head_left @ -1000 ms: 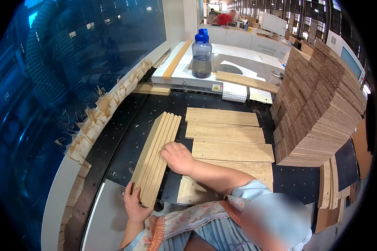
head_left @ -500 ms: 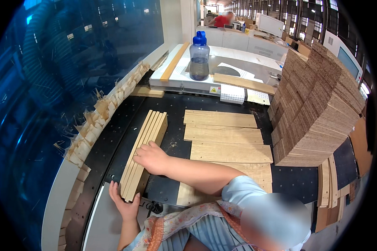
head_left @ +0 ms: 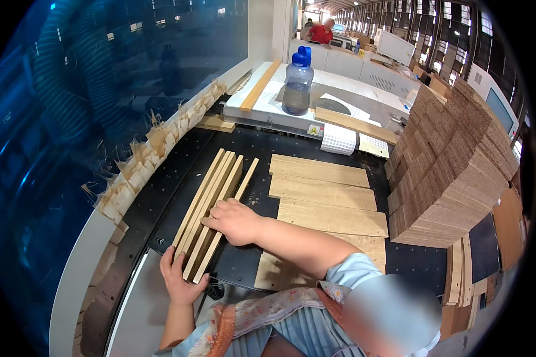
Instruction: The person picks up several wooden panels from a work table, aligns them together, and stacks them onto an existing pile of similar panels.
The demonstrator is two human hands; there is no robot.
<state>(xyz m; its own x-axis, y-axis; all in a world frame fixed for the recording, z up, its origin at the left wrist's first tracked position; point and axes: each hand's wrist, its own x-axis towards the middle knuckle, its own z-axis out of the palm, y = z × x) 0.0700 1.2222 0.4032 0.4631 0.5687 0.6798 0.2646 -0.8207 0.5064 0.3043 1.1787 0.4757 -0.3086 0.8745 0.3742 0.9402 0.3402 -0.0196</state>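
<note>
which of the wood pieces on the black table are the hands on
The bundle of narrow strips standing on edge at the left: the left hand cups its near end, the right hand rests on top. The wide flat boards to the right lie untouched.

Single view, head-worn fisheye, left of a pair. Looks steeply down and forward over the black perforated machine bed [head_left: 161,196], close above it. Own forearms enter from the lower edge. Far workshop hall shows small at the top. Straight edges bow toward the rim; corners black.
</note>
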